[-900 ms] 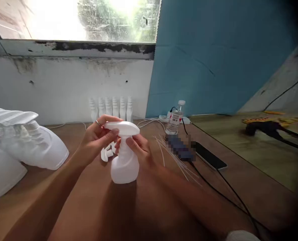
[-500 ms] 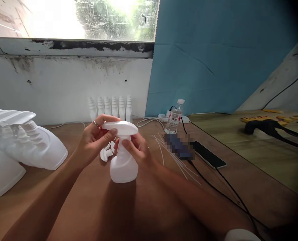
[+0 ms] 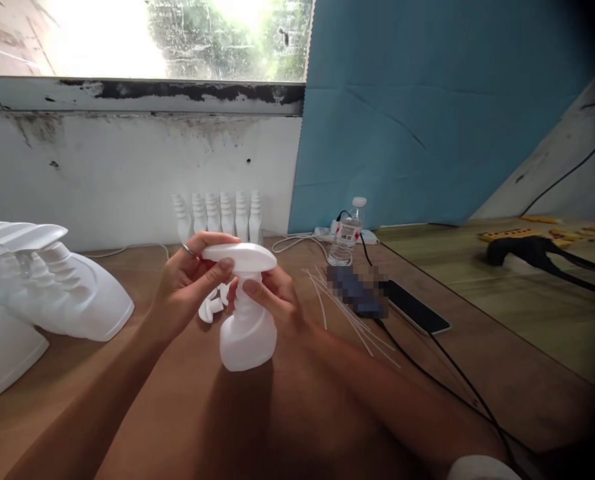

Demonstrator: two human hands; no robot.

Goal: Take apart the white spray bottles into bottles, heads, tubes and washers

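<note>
A white spray bottle (image 3: 248, 340) is held nearly upright in front of me, its white trigger spray head (image 3: 245, 256) on top of the neck. My left hand (image 3: 197, 273), with a ring on one finger, pinches the left end of the spray head between thumb and fingers. Around the bottle's ribbed neck my right hand (image 3: 272, 293) is closed, thumb across the front. Small white trigger pieces (image 3: 211, 309) lie on the table behind the bottle, partly hidden by my left hand.
White spray bottles (image 3: 95, 293) lie stacked at the left. Several white ribbed bottles (image 3: 227, 212) stand by the wall. Thin white tubes (image 3: 350, 310), a clear water bottle (image 3: 347, 233), a black phone (image 3: 417, 305) and cables are on the right of the brown table (image 3: 327, 400).
The spray bottle has dropped very slightly and its base tilts a little toward me. Both hands keep the same grip, and the view has shifted slightly.
</note>
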